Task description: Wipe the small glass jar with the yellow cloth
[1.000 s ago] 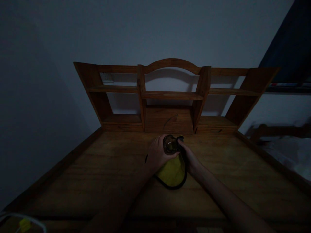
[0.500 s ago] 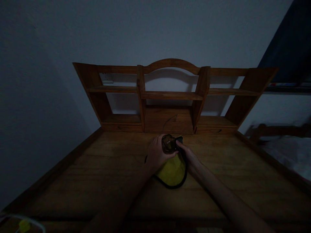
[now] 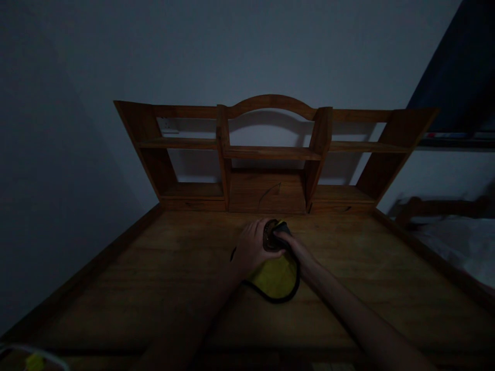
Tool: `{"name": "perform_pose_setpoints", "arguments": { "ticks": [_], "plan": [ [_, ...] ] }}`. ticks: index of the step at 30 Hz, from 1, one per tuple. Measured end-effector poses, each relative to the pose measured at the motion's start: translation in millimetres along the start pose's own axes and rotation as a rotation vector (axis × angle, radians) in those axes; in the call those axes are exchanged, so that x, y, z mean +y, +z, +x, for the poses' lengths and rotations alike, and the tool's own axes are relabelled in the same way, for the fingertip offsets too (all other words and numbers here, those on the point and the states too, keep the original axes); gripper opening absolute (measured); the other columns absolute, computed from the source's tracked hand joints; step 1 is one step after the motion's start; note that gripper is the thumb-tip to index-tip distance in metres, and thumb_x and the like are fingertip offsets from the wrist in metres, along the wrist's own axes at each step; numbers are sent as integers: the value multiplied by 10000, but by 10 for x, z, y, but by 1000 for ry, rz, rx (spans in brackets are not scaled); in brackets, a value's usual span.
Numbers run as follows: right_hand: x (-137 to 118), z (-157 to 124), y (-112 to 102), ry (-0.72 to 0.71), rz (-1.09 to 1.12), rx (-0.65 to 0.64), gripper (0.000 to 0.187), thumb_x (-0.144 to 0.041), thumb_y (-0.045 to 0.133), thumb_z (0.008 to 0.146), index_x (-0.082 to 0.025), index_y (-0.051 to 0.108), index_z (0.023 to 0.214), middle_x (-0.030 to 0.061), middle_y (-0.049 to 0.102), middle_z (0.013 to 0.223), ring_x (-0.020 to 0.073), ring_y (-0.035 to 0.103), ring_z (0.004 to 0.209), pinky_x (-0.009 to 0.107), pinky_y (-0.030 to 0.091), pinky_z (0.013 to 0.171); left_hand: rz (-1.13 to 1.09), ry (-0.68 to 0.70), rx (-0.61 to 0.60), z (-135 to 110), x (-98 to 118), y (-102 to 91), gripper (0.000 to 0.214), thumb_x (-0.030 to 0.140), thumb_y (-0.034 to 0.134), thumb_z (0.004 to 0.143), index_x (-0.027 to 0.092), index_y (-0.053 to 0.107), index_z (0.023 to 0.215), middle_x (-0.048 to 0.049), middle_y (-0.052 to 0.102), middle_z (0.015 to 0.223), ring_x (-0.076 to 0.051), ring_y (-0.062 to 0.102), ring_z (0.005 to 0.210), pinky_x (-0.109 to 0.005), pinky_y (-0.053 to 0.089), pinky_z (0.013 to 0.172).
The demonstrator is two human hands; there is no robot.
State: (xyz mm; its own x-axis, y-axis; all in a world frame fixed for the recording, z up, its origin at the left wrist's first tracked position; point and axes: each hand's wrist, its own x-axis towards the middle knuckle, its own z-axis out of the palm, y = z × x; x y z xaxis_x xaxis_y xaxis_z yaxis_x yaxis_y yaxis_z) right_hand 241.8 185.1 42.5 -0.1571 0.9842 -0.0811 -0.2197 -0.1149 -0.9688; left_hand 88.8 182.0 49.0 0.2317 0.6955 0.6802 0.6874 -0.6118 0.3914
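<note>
In the dim light my left hand (image 3: 251, 246) is closed around a small, shiny, dark brown rounded object (image 3: 268, 238) whose kind I cannot make out. My right hand (image 3: 298, 251) pinches a grey fold of a yellow cloth with black edging (image 3: 276, 278) and presses it against the object's right side. The rest of the cloth hangs or lies below both hands, over the wooden desktop. Part of the object is covered by my left fingers and the cloth.
A wooden desk (image 3: 162, 283) spreads out under my hands. At its back stands a wooden shelf unit (image 3: 270, 152) against the wall. A pale cable with a yellow piece (image 3: 35, 360) shows at the lower left, and a bed (image 3: 456, 237) at the right.
My right hand has brought the cloth's grey fold further left over the brown object, covering more of it. The object has turned slightly in my left hand.
</note>
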Motion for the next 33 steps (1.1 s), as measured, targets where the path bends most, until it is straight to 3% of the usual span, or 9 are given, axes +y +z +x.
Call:
{"name": "perform_pose_setpoints", "arguments": {
  "ticks": [5,12,16,21,27,33],
  "plan": [
    [106,136,-114,-57,-150,5,319,-371,662,726,-145,686,949,52,724,885,255,671,846,376,518,795,51,57,-36,-19,-7,9,810,496,763,623,217,395,1289,-115,540,1234,-315,531,1125,-476,419,975],
    [198,216,-116,-435,-334,111,462,-322,621,770,-224,561,1217,40,631,1198,230,564,1119,379,403,1004,91,94,-95,-11,-29,-8,778,480,727,668,198,384,1306,-124,531,1260,-310,518,1138,-471,416,976],
    [180,210,-113,-459,-362,20,360,-327,567,817,-220,594,1159,39,660,1137,223,603,1050,361,444,952,110,105,-104,-12,-40,1,782,478,727,667,190,385,1309,-131,525,1267,-317,513,1139,-476,412,976],
    [100,156,-131,-477,-503,8,278,-353,521,856,-187,637,1046,43,701,986,225,646,912,332,491,829,129,119,-120,-24,-24,2,776,485,719,682,175,386,1311,-133,522,1265,-313,502,1143,-466,404,985],
    [39,106,-181,-477,-815,116,273,-377,502,878,-179,684,926,53,716,835,234,670,771,286,472,659,152,150,-111,-27,-30,3,793,517,712,685,172,383,1318,-135,528,1253,-311,505,1133,-456,408,974],
    [-9,65,-162,-504,-981,142,288,-334,439,917,-178,677,963,84,723,882,237,683,796,270,457,653,161,161,-91,-22,-52,15,777,537,693,698,192,387,1323,-126,538,1242,-313,515,1120,-459,409,959]
  ]
}}
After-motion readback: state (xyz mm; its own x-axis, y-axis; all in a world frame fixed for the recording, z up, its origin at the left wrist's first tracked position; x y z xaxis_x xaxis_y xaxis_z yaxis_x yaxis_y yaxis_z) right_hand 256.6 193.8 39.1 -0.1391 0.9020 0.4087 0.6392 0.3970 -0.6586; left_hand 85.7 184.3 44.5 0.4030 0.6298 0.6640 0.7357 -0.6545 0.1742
